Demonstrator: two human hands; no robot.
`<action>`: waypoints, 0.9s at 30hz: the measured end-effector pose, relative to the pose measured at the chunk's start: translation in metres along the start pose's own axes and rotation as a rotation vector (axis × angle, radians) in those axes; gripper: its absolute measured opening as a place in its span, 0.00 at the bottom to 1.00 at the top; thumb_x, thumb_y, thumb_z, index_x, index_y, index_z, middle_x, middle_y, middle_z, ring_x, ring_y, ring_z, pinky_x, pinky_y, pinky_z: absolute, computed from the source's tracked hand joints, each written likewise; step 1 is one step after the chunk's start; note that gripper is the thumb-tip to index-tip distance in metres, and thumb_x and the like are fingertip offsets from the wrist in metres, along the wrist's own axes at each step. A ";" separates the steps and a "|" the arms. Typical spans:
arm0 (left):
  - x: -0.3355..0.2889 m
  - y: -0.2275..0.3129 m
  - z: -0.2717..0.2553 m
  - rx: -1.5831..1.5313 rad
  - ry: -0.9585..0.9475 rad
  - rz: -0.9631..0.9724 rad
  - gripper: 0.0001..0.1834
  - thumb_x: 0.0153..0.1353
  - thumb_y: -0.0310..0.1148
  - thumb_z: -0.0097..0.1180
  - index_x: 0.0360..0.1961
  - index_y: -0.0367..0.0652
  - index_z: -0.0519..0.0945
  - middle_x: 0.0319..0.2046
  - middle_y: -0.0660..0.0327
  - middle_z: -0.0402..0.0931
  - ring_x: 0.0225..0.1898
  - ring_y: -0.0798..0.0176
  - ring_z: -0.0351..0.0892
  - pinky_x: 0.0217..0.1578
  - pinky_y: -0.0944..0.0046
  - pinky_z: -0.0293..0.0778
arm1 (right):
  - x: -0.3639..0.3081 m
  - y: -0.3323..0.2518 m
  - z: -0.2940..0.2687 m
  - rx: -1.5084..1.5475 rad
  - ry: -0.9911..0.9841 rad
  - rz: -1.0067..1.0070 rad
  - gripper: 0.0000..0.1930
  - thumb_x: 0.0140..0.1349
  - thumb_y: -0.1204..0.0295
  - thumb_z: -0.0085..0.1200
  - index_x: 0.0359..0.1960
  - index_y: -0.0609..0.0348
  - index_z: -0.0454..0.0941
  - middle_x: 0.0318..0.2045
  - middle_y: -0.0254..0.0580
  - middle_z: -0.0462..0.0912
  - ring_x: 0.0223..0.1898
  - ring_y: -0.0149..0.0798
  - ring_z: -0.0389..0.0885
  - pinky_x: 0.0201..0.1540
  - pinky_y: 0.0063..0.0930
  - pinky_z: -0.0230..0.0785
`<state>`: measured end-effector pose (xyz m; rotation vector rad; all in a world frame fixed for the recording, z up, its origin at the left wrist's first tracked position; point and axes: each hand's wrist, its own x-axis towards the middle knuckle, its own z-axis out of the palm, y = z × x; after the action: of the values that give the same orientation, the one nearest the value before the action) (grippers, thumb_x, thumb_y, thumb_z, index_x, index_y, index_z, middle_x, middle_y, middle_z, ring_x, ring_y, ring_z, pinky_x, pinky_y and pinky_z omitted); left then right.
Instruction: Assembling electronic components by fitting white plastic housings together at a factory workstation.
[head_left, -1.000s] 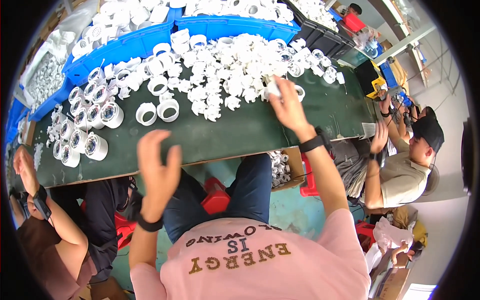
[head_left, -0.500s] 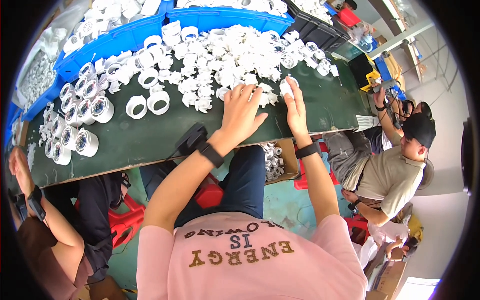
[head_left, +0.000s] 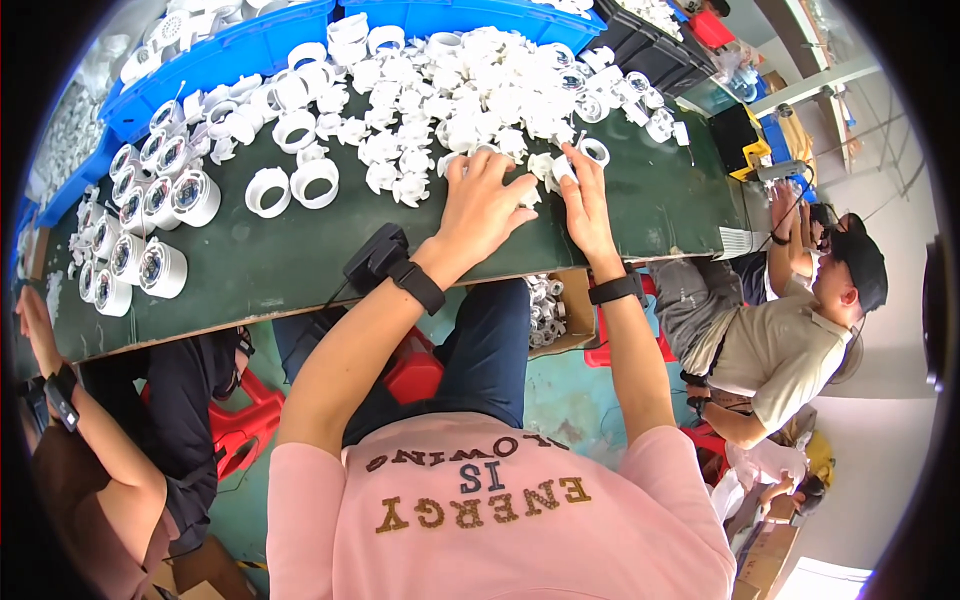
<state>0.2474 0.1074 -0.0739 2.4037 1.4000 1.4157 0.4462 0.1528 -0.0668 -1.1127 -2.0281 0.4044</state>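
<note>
My left hand (head_left: pixel 478 205) rests at the near edge of a heap of small white finned plastic parts (head_left: pixel 490 85). Its fingers are bent, with a white finned part (head_left: pixel 530 196) between thumb and forefinger. To its right, my right hand (head_left: pixel 588 212) has its fingers closed against a small white plastic piece (head_left: pixel 564 169), partly covered by them. Just beyond those fingertips lies a white ring (head_left: pixel 595 152). Two larger white rings, one of them here (head_left: pixel 268 192), lie left of my left hand.
White round assemblies with clear fronts (head_left: pixel 195 196) stand grouped at left on the green table (head_left: pixel 400 235). Blue bins (head_left: pixel 220 72) and a black bin (head_left: pixel 655 50) line the back. A black device (head_left: pixel 376 264) sits at the front edge. Other people sit on both sides.
My left fingers have bent in around a white part. My right hand has shifted slightly, and a white ring now shows beside its fingertips. The view has moved a little.
</note>
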 end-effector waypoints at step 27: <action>0.011 0.011 -0.004 0.042 -0.164 0.031 0.30 0.45 0.41 0.66 0.47 0.37 0.72 0.56 0.49 0.66 0.62 0.47 0.61 0.59 0.44 0.54 | -0.001 -0.007 0.006 -0.278 -0.016 -0.094 0.22 0.65 0.71 0.46 0.62 0.57 0.67 0.52 0.58 0.69 0.54 0.55 0.66 0.57 0.45 0.58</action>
<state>0.2536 0.1070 -0.0595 2.5114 1.3731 1.1752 0.4382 0.1486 -0.0670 -1.1737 -2.1880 0.0849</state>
